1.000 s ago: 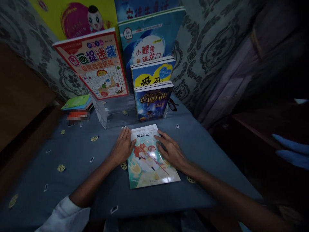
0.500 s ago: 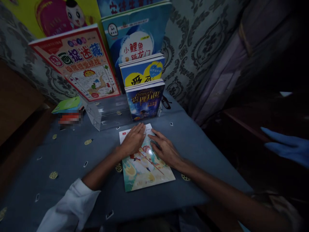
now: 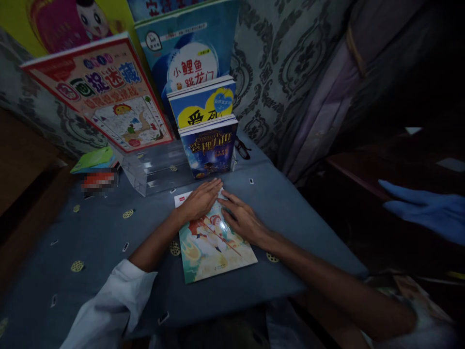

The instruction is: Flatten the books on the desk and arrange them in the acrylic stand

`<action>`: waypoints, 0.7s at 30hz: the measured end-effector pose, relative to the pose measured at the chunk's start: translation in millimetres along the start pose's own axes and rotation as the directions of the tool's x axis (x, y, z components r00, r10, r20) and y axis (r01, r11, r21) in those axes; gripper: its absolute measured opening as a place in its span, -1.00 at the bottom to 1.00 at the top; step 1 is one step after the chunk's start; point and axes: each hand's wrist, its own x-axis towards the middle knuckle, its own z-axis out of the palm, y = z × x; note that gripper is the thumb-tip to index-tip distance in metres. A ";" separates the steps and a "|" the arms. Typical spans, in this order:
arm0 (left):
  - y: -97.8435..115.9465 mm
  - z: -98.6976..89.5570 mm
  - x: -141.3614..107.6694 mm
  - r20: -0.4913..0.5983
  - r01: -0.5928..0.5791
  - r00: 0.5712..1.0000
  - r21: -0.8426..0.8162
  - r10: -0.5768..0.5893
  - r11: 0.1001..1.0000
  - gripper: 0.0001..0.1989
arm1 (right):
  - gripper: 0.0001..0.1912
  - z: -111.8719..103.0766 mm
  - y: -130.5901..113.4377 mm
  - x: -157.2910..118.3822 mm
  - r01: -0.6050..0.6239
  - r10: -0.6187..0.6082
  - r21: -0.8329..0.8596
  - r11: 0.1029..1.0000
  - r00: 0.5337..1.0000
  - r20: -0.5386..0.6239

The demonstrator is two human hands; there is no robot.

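Observation:
A thin illustrated book (image 3: pixel 203 259) lies flat on the table, its cover up, with a figure in red and white and a long staff. My left hand (image 3: pixel 201 199) rests flat across the upper part of the cover, fingers stretched out and holding nothing. My right hand (image 3: pixel 245 218) lies on the book's right side, fingers spread, its fingertips close to those of my left hand. Both hands hide part of the cover's top.
Behind the book, a clear acrylic stand (image 3: pixel 145 177) holds upright books, among them a dark blue one (image 3: pixel 210 148) and a red-bordered one (image 3: pixel 112 97). Glasses (image 3: pixel 243 149) lie beside it. Small books (image 3: pixel 94 157) are stacked left. A blue glove-like shape (image 3: pixel 428 208) is at the right.
The view has shifted, so the book and stand appear slightly further left. My left hand has slid a little toward the upper right of the cover, nearer my right fingertips.

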 end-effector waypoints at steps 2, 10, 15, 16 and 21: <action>1.3 -0.4 -1.0 0.007 -0.004 1.000 0.007 0.004 1.000 -0.50 | -0.58 -0.5 -0.5 -1.4 0.001 -0.001 -0.003 1.000 1.000 0.003; 9.4 -2.5 -8.5 0.025 -0.061 0.998 0.033 0.060 0.998 -0.51 | -0.56 -7.0 -3.3 -14.3 -0.021 0.020 0.040 0.999 1.000 0.011; 19.5 -1.2 -15.1 0.046 -0.077 0.996 0.032 0.075 0.997 -0.51 | -0.56 -12.2 -9.0 -25.6 -0.036 0.035 0.055 0.998 0.999 0.019; 22.0 -1.0 -16.7 0.047 -0.081 0.996 0.028 0.080 0.996 -0.51 | -0.57 -12.7 -9.8 -28.5 -0.036 0.035 0.059 0.998 0.999 0.014; 37.0 -1.5 -25.8 0.054 -0.126 0.991 -0.009 0.126 0.992 -0.52 | -0.57 -14.4 -14.6 -46.0 -0.042 0.042 0.063 0.997 0.999 0.012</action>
